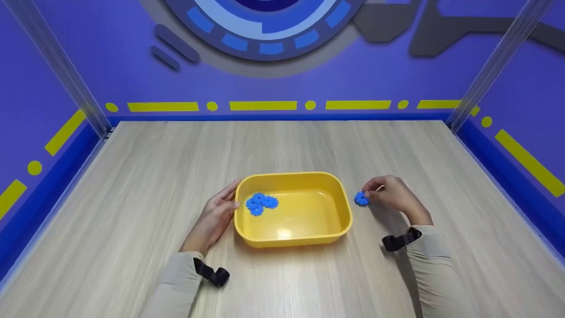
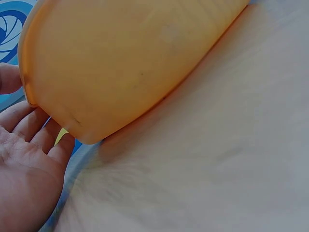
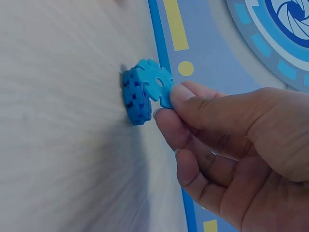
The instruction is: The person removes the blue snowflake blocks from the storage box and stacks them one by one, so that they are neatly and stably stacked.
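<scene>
A yellow plastic basin (image 1: 304,214) stands on the table, with several blue notched discs (image 1: 260,203) lying at its left end. My left hand (image 1: 212,218) holds the basin's left side, thumb at the rim and fingers against the outer wall. To the right of the basin, my right hand (image 1: 395,194) pinches a blue notched disc (image 3: 153,79) between thumb and forefinger. That disc is tilted at the top of a short stack of blue discs (image 3: 136,104) on the table. From the head view, the stack's lower discs are mostly hidden.
The wood-grain table (image 1: 176,154) is bounded by blue-purple panels (image 1: 273,88) with yellow markings at the back and sides. Clear corner posts (image 1: 499,66) rise at the back. Each wrist wears a black camera band (image 1: 399,240).
</scene>
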Motion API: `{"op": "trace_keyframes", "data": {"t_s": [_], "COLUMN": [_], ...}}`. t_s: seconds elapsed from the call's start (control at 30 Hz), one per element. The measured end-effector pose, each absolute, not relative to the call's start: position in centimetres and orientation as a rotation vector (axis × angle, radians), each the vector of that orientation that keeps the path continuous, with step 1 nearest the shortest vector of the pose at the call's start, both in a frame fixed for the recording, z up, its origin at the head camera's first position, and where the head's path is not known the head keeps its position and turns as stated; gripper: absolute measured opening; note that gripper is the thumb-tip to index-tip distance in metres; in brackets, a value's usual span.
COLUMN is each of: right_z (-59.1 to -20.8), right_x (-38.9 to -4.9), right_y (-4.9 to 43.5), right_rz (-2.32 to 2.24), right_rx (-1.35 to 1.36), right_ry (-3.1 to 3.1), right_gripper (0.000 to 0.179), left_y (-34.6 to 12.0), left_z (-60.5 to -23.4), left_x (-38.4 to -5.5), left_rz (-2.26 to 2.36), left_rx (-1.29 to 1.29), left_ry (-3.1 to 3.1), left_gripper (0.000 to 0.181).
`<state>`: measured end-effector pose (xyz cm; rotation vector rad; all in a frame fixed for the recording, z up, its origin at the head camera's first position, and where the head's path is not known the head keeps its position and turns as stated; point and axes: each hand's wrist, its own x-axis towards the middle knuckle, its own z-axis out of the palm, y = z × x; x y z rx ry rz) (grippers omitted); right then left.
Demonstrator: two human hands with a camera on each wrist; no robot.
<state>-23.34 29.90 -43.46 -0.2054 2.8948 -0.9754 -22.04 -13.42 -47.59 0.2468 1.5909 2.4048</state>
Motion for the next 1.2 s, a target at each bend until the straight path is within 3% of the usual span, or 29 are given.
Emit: {"op": "trace_keyframes", "data": {"t_s": [1.2], "right_z": [-43.73], "right_x": [-23.37], "right_y": [30.19], "right_rz": [-1.016], "right_rx": [-0.063], "right_ry": [2.835], "right_gripper": [0.017], "left_y": [-13.57], "left_z": [-47.65], "left_x": [-22.10], "left_rz": [2.403], "left_rx": [0.273], "left_ry": [1.579], "left_gripper": [0.068]}}
